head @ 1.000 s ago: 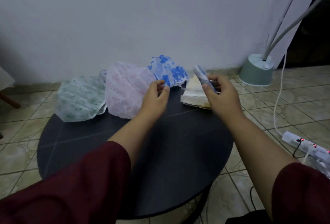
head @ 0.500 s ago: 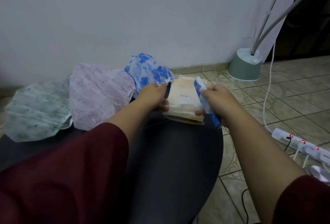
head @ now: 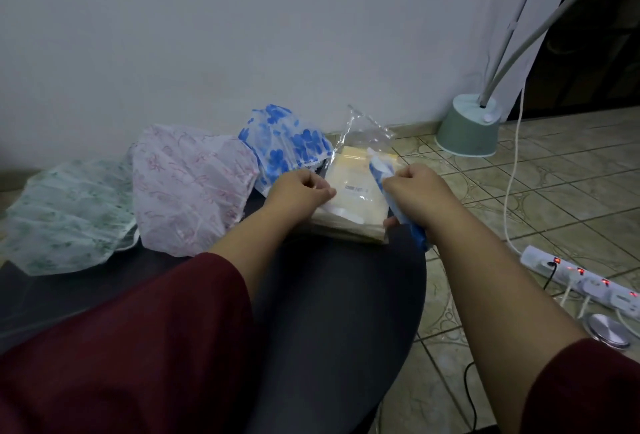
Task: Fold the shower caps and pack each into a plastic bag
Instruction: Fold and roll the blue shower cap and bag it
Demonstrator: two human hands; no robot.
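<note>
My right hand [head: 414, 191] grips a folded blue shower cap [head: 381, 175] over the right side of a stack of clear plastic bags [head: 349, 205] at the far edge of the round dark table [head: 346, 312]. My left hand [head: 299, 191] pinches the near left edge of the top bag; its far end [head: 363, 128] lifts up off the stack. Three unfolded caps lie on the far side of the table: a blue-flowered one [head: 284, 142] beside the stack, a pink one [head: 194, 187] and a green one [head: 69, 215] to the left.
A white wall stands just behind the table. On the tiled floor to the right are a green lamp base [head: 467, 128] with white poles, a white cable [head: 512, 156], a power strip [head: 588, 281] with red lights and a round metal lid [head: 609, 329].
My left hand moved from the blue-flowered cap to the bag stack and pinched the top bag, whose far end has lifted. My right hand brought the folded blue cap down beside the stack.
</note>
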